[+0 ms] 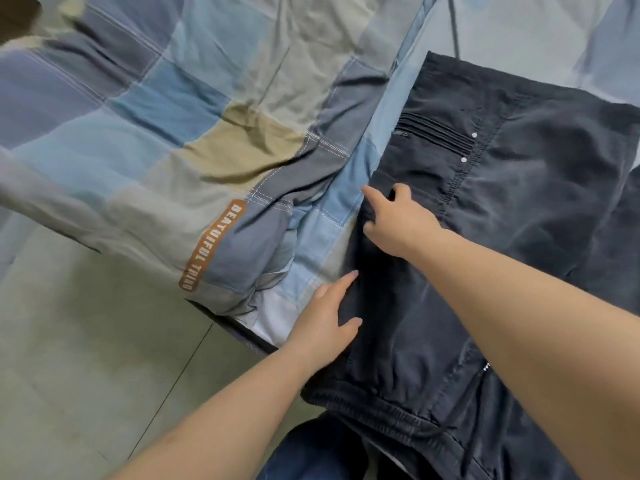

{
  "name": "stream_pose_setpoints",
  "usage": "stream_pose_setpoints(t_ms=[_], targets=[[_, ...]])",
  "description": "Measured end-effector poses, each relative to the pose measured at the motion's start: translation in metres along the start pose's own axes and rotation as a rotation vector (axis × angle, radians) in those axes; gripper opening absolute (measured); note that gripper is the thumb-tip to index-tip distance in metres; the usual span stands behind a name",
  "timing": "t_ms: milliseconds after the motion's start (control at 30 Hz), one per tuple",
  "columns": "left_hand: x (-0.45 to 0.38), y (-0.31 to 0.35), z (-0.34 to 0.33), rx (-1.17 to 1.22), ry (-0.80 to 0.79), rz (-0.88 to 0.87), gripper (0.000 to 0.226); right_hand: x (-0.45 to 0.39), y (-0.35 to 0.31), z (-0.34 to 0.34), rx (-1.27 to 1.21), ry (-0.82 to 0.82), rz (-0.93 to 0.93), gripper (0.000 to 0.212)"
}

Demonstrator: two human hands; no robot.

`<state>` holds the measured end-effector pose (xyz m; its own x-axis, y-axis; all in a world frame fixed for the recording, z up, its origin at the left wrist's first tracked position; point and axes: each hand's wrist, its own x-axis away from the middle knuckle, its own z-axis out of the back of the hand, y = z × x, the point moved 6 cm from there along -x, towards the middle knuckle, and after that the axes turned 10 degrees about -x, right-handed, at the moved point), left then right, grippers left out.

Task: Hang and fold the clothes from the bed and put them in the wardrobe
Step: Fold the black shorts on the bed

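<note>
A dark navy garment [512,216] with an elastic hem, ribbed seams and two small white studs lies spread flat on the bed at the right. My left hand [325,323] holds its left edge, thumb on top and fingers slipped under the fabric. Farther up the same edge, my right hand [398,220] grips the cloth with curled fingers, the index finger pointing along the edge. Both forearms reach in from the bottom of the view.
The bed carries a patchwork cover [194,109] in blue, grey and tan with an orange "BEAUTIFUL THING" label [213,244]. Its edge runs diagonally at the lower left, above a grey-green tiled floor [86,368]. A thin dark cord [454,26] lies at the top.
</note>
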<state>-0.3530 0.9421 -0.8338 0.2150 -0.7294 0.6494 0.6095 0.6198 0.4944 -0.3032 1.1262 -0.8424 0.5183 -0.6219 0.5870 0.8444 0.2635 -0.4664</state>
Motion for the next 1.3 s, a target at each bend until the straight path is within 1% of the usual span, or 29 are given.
stream_pose_setpoints(t_ms=[33, 133, 200, 233, 267, 333, 367, 400, 533, 633, 800, 867, 933, 1033, 1167, 1300], targets=[[0.003, 0.007, 0.0, -0.008, 0.002, -0.037, 0.071, -0.004, -0.003, 0.0, 0.017, -0.007, -0.021, 0.061], [0.014, 0.031, -0.006, -0.056, -0.021, -0.169, 0.067, -0.007, -0.013, 0.0, 0.116, -0.027, -0.069, 0.07], [0.021, 0.047, -0.012, -0.061, -0.041, -0.216, 0.063, -0.004, -0.016, 0.002, 0.168, -0.022, -0.062, 0.07], [0.024, 0.054, -0.015, -0.051, -0.05, -0.232, 0.061, -0.002, -0.015, 0.005, 0.153, -0.006, -0.056, 0.07], [0.026, 0.061, -0.018, -0.033, -0.059, -0.245, 0.059, 0.002, -0.011, 0.01, 0.104, 0.015, -0.052, 0.065], [0.03, 0.071, -0.023, 0.008, -0.076, -0.261, 0.057, 0.01, 0.002, 0.021, -0.042, 0.074, -0.042, 0.047], [0.032, 0.076, -0.026, 0.022, -0.084, -0.269, 0.056, 0.016, 0.013, 0.028, -0.097, 0.111, -0.044, 0.042], [0.034, 0.079, -0.028, 0.028, -0.091, -0.273, 0.055, 0.021, 0.023, 0.035, -0.135, 0.145, -0.052, 0.043], [0.042, 0.106, -0.045, 0.014, -0.123, -0.299, 0.058, 0.053, 0.072, 0.062, -0.212, 0.279, -0.059, 0.059], [0.05, 0.137, -0.066, -0.006, -0.165, -0.344, 0.061, 0.082, 0.111, 0.08, -0.264, 0.337, -0.062, 0.064], [0.065, 0.21, -0.12, -0.034, -0.257, -0.47, 0.062, 0.148, 0.204, 0.114, -0.358, 0.466, -0.191, 0.061], [0.072, 0.236, -0.145, -0.062, -0.288, -0.51, 0.063, 0.177, 0.242, 0.121, -0.4, 0.518, -0.246, 0.057], [0.08, 0.257, -0.17, -0.09, -0.331, -0.548, 0.064, 0.204, 0.278, 0.122, -0.444, 0.554, -0.315, 0.058], [0.092, 0.28, -0.206, -0.143, -0.395, -0.596, 0.065, 0.246, 0.329, 0.113, -0.489, 0.589, -0.419, 0.063], [0.109, 0.29, -0.246, -0.2, -0.464, -0.638, 0.066, 0.289, 0.373, 0.089, -0.533, 0.619, -0.51, 0.064], [0.117, 0.281, -0.274, -0.26, -0.504, -0.634, 0.067, 0.309, 0.4, 0.061, -0.601, 0.539, -0.579, 0.069]])
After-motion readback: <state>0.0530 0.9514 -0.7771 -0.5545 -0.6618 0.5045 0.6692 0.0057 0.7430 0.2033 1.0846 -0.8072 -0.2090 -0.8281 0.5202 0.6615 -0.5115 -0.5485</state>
